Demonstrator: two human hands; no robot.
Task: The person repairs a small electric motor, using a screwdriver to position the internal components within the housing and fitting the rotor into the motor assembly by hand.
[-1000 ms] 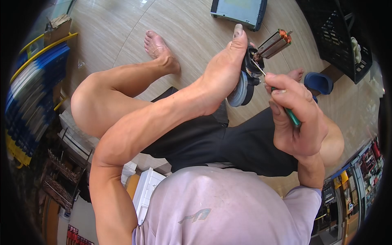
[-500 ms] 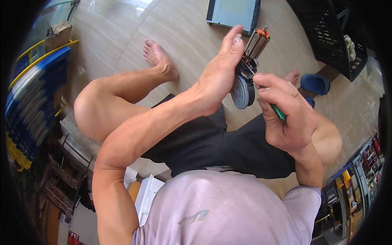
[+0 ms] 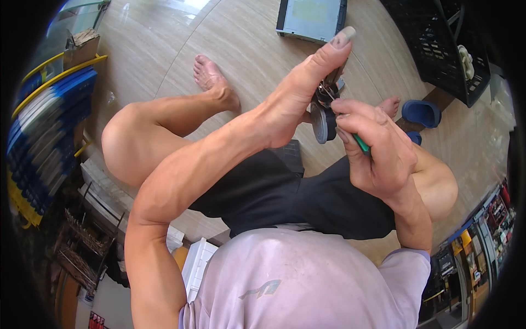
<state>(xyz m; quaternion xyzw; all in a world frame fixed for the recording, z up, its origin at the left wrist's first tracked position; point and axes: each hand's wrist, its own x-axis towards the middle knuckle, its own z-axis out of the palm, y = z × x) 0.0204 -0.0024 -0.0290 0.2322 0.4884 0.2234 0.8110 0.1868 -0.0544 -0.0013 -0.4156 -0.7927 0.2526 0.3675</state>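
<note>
My left hand (image 3: 296,90) is closed around a small metal mechanism with a round dark base (image 3: 323,125), held up above my lap. Its thumb stretches along the near side and covers most of the upper metal part. In my right hand (image 3: 383,151) is a thin screwdriver with a green handle (image 3: 361,144), pinched near its front end. The fingertips and the thin shaft meet the middle of the mechanism, just above the round base. Whether the tip sits in a screw or a slot cannot be made out.
On the tiled floor ahead lies a grey metal box (image 3: 312,19). A black plastic crate (image 3: 438,52) stands at the right, with blue slippers (image 3: 422,112) beside it. Blue and yellow stacked goods (image 3: 49,131) rise at the left; a shelf of parts (image 3: 482,236) is at the right.
The mechanism has turned in my left hand, so its orange-tipped metal end is now hidden behind the thumb. My right hand has shifted slightly left with the screwdriver.
</note>
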